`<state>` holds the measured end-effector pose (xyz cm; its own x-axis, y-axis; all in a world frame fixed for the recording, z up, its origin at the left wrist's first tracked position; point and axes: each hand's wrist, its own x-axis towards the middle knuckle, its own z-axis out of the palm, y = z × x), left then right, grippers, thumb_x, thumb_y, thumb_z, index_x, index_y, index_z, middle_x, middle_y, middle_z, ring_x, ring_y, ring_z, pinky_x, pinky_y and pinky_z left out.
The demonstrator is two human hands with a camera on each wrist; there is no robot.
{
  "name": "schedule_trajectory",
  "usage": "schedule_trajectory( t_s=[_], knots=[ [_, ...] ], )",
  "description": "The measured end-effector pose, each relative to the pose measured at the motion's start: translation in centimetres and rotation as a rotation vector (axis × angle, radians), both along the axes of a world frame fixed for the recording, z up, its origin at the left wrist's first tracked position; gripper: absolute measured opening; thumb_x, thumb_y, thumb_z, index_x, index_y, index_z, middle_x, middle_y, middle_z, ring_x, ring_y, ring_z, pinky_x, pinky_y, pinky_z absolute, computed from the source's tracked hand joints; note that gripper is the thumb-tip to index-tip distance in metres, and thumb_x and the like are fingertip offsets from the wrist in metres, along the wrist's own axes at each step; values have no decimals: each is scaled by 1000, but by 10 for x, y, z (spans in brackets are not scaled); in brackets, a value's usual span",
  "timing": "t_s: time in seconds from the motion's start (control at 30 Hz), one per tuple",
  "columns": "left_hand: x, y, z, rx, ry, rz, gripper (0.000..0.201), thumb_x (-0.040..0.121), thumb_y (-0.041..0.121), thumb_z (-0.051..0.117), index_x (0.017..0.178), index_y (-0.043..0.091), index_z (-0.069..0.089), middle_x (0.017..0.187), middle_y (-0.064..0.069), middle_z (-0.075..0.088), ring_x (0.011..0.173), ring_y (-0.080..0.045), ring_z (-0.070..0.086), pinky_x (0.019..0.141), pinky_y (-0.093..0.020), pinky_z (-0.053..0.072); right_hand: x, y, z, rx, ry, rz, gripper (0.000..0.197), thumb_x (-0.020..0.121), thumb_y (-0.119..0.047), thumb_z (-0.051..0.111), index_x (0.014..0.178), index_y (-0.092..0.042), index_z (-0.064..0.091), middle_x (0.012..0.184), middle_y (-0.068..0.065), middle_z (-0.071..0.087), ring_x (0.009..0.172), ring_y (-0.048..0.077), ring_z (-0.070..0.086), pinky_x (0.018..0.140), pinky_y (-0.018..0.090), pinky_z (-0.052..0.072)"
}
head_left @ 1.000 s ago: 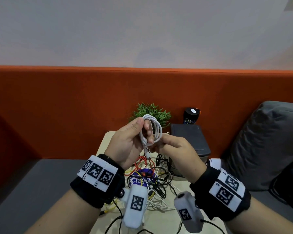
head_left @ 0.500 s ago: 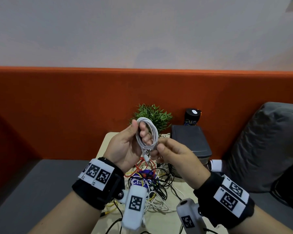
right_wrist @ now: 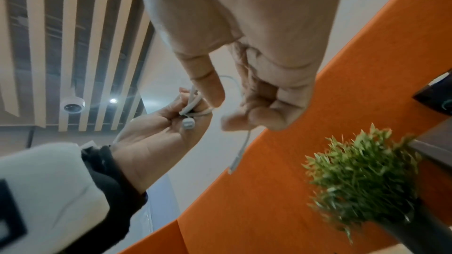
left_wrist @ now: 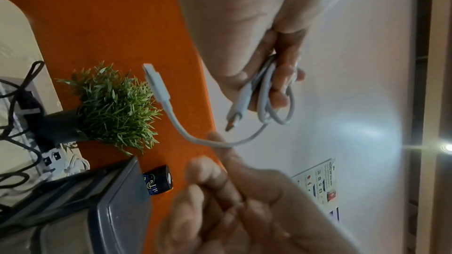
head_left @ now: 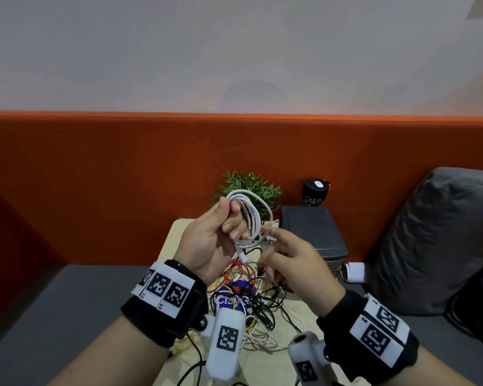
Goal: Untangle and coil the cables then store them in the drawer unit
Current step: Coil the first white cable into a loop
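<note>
My left hand (head_left: 232, 215) grips a coiled white cable (head_left: 251, 215) in the air above the table, fingers curled through its loops. One plug (head_left: 243, 257) hangs below the coil. In the left wrist view the cable's free tail (left_wrist: 215, 142) lies across my right index finger, and its plug (left_wrist: 156, 82) sticks out free. My right hand (head_left: 273, 246) is just right of the coil, index finger stretched out and the other fingers curled. Whether it pinches the tail is hidden. A tangle of black, white, red and yellow cables (head_left: 246, 299) lies on the table. The dark grey drawer unit (head_left: 313, 232) stands at the back right.
The small beige table (head_left: 176, 238) stands against an orange padded wall. On it are a green plant (head_left: 251, 185) and a black can (head_left: 315, 192) behind the drawer unit. A white roll (head_left: 354, 271) and a grey cushion (head_left: 444, 240) lie to the right.
My right hand has given up its pinch at the bottom of the coil and stretched out its index finger. The left hand has turned the coil a little and still holds it.
</note>
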<state>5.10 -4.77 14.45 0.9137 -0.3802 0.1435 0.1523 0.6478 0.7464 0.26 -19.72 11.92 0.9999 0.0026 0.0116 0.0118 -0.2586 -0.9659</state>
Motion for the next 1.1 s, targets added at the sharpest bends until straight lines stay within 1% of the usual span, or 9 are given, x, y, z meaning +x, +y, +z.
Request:
schedule_trajectory(
  t_s=[0.07, 0.17, 0.43, 0.6, 0.7, 0.8, 0.87, 0.93, 1.1],
  knots=[
    [0, 0, -1, 34, -8, 6, 29, 90, 31, 38, 80, 7, 48, 52, 3, 32, 47, -11, 35, 53, -23, 45, -3, -3, 6, -146, -43, -78, 65, 91, -20, 57, 148, -32, 28, 80, 8, 55, 58, 5, 47, 51, 13, 37],
    [0, 1, -3, 77, -17, -1, 29, 90, 32, 38, 79, 7, 47, 52, 3, 31, 48, -12, 34, 54, -23, 45, -6, -7, 18, -269, -195, -165, 79, 92, -27, 57, 152, -34, 6, 77, 1, 46, 60, 4, 41, 58, 14, 37],
    [-6, -1, -2, 283, -100, -104, 31, 92, 25, 38, 74, 3, 51, 52, -1, 29, 50, -18, 31, 48, -23, 44, -1, -15, 42, -525, -395, 60, 77, 91, -43, 53, 150, -40, 3, 86, -6, 40, 73, 8, 40, 67, 21, 36],
    [-8, -1, -4, 347, -88, -177, 31, 90, 27, 41, 72, 5, 53, 52, 0, 31, 48, -14, 34, 54, -26, 41, 6, -15, 36, -733, -321, 158, 64, 98, -37, 44, 152, -31, 11, 85, -13, 33, 76, 6, 38, 68, 17, 35],
    [-6, 0, -9, 309, -52, -214, 31, 91, 27, 47, 70, 7, 57, 52, -1, 33, 49, -15, 35, 56, -26, 43, 4, -13, 29, -727, -273, 166, 60, 100, -41, 35, 152, -30, 8, 90, -13, 33, 82, 6, 38, 71, 18, 34],
    [-4, 1, -12, 278, -38, -224, 31, 87, 28, 46, 68, 8, 60, 52, -3, 37, 51, -16, 39, 56, -26, 44, 3, -14, 25, -662, -201, 140, 54, 99, -45, 31, 150, -28, 24, 95, -10, 36, 87, 5, 42, 69, 13, 34],
    [-4, 0, -12, 279, -44, -222, 31, 87, 28, 46, 69, 7, 60, 54, -6, 40, 53, -18, 41, 57, -28, 43, 1, -14, 26, -575, -183, 151, 36, 100, -43, 33, 128, -30, 50, 95, -8, 41, 89, 6, 45, 71, 10, 33],
    [-3, -1, -11, 278, -40, -220, 32, 86, 29, 47, 69, 6, 61, 59, -10, 45, 56, -20, 45, 59, -29, 44, -2, -12, 27, -482, -186, 176, 14, 100, -37, 38, 100, -40, 52, 95, -10, 46, 91, 6, 47, 73, 11, 35],
    [-2, -3, -9, 246, -1, -241, 32, 84, 28, 48, 68, 5, 64, 64, -13, 55, 54, -21, 53, 58, -29, 49, -2, -10, 20, -233, -226, 80, 26, 95, -21, 56, 86, -45, 61, 82, -15, 67, 80, -5, 59, 70, 10, 42]
  ],
)
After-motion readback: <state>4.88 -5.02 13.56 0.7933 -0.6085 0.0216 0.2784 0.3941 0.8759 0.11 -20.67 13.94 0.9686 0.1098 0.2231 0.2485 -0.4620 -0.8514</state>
